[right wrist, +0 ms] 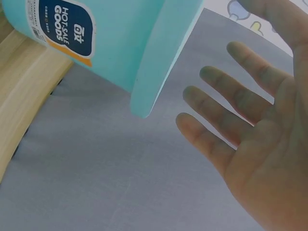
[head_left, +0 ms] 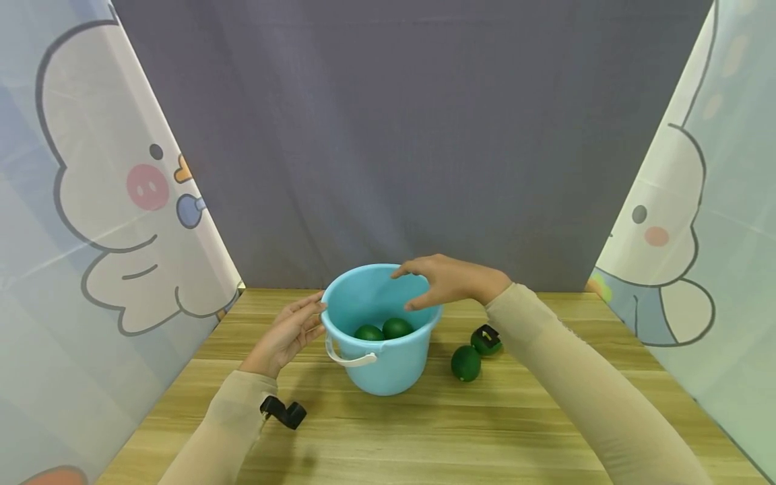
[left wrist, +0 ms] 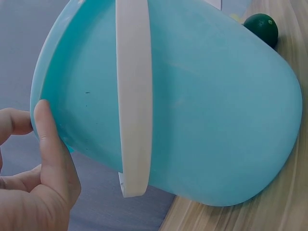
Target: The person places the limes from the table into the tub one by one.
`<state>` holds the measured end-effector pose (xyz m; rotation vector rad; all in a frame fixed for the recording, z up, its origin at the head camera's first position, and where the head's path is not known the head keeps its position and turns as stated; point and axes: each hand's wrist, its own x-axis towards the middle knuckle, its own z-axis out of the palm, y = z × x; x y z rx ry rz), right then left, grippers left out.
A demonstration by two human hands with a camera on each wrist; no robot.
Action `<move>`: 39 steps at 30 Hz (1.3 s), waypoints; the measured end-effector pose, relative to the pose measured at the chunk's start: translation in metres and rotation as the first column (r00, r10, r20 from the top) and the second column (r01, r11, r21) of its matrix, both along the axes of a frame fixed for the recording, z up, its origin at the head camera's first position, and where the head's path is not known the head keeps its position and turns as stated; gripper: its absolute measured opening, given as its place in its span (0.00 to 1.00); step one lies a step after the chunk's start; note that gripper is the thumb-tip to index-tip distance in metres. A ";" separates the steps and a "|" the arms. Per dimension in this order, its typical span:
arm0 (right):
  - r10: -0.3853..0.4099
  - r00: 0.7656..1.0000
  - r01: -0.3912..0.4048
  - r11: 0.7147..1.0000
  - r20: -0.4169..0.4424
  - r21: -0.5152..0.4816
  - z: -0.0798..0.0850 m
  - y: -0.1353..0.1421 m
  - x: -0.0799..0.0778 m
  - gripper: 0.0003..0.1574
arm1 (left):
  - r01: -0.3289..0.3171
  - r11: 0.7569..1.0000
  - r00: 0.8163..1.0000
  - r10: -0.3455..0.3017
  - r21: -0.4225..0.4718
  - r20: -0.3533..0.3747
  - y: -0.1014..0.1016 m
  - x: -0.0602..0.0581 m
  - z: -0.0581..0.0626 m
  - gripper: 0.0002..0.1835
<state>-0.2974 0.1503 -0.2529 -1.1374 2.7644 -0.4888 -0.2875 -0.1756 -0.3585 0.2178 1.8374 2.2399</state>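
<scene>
- Left grip pinches bucket at rim; right grip spread, empty.
- Bucket likely light, stiff plastic; hold by rim.
- Green fruits probably firm, slick; cup round middle.

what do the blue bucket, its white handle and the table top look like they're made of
Light-blue bucket: most likely moulded plastic, smooth and evenly coloured with a soft sheen. White handle: probably plastic too, a smooth, plain curved strip. Table top: wood-look, with streaked grain and a slight sheen; real wood or printed laminate, I cannot tell.
</scene>
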 end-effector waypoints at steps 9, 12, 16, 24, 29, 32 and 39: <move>-0.016 1.000 0.016 1.000 -0.016 -0.016 -0.001 0.008 0.002 0.36 | 0.001 1.000 1.000 -0.001 0.019 0.006 -0.001 0.000 0.000 0.31; -0.009 1.000 0.009 1.000 -0.028 -0.022 -0.001 0.012 0.002 0.35 | 0.001 1.000 1.000 -0.001 0.021 0.006 -0.001 0.000 0.000 0.31; -0.002 1.000 0.001 1.000 -0.028 -0.031 -0.002 0.017 0.003 0.35 | 0.001 1.000 1.000 -0.001 0.018 0.005 -0.001 0.000 0.000 0.31; 0.008 1.000 -0.010 0.998 -0.027 -0.066 -0.004 0.029 0.007 0.32 | 0.007 1.000 1.000 -0.007 0.019 0.003 -0.001 0.000 -0.001 0.31; 0.011 1.000 -0.013 0.996 -0.028 -0.090 -0.006 0.037 0.010 0.30 | 0.008 1.000 1.000 -0.008 0.023 0.002 -0.001 0.000 -0.001 0.31; 0.003 1.000 -0.005 0.995 -0.022 -0.100 -0.007 0.041 0.011 0.30 | 0.009 1.000 1.000 -0.009 0.023 0.000 -0.001 0.000 -0.001 0.31; -0.038 0.999 0.037 0.994 -0.006 -0.106 -0.009 0.050 0.015 0.29 | 0.005 1.000 1.000 -0.005 0.013 -0.004 -0.001 -0.001 -0.001 0.31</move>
